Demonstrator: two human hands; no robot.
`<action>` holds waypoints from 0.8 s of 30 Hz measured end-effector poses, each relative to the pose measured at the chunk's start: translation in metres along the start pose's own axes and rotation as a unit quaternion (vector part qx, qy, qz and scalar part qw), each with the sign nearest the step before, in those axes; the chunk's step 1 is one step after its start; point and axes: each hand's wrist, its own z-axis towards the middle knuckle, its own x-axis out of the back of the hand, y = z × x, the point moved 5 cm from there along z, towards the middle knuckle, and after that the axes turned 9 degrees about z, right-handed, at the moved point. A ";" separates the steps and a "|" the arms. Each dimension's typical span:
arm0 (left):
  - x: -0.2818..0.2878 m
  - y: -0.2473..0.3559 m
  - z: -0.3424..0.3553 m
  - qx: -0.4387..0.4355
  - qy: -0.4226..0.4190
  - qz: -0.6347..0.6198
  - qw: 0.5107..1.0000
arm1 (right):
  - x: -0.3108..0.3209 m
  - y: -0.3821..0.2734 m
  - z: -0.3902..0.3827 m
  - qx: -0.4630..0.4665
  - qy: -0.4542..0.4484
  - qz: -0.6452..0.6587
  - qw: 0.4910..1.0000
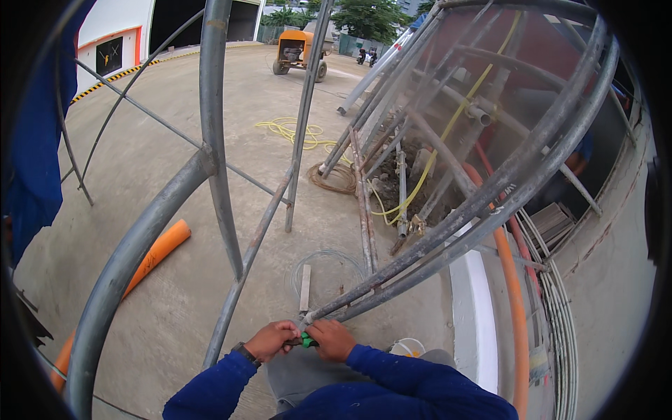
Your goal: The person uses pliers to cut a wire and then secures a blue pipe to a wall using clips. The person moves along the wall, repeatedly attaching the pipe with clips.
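Gripping a green-and-black hand tool [308, 340] in the curled right hand [332, 340], with the long axis roughly left to right and the dark end toward the left. Closed beside that end with the left hand [274, 341], cannot tell what is pinched, just near of the scaffold tubes' [413, 253] lower ends.

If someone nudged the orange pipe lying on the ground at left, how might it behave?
The orange pipe would probably roll, since it looks round and lies on flat-looking ground. It seems stiff, showing no visible kinks. Lifting it may be awkward: it runs on behind the curved grey tube.
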 end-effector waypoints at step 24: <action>0.006 0.010 -0.004 -0.044 0.110 0.047 0.992 | -0.025 0.014 -0.015 -0.151 -0.074 0.223 0.960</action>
